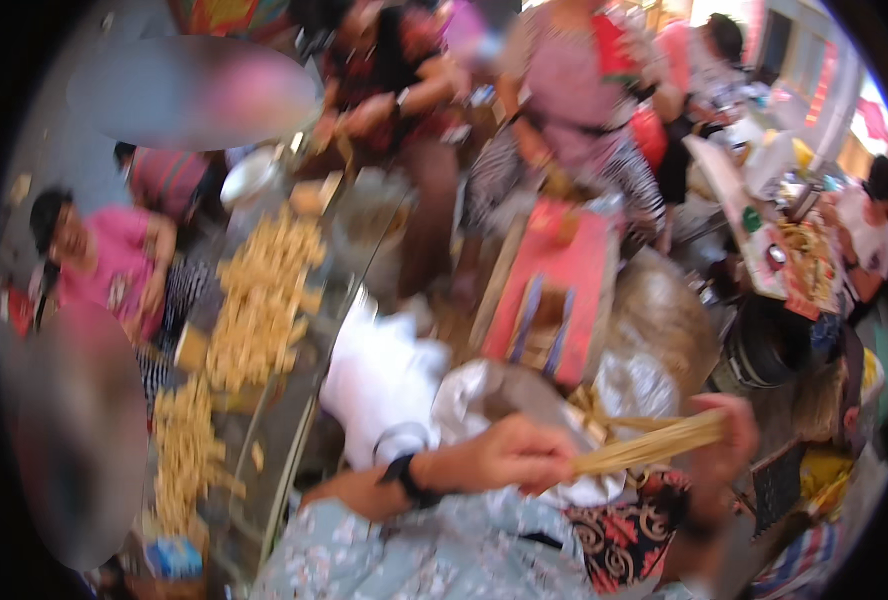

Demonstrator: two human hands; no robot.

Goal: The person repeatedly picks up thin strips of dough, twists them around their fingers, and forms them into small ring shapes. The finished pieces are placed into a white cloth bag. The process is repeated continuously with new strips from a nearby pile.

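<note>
A bundle of long, thin yellowish strips stretches between my two hands in front of my lap. My left hand, with a black band on its wrist, is closed on the bundle's left end. Around its right end curls my right hand, smeared by motion. The exact kind of strips cannot be made out. Beneath the bundle lie more loose yellowish strips and a pale cloth or bag. A dark cloth with a pink swirl pattern covers part of my lap.
A red board with a slotted wooden frame stands ahead. To the left, a long table bears many short yellowish pieces. Several people sit or stand around, one in pink. A black bucket is at right.
</note>
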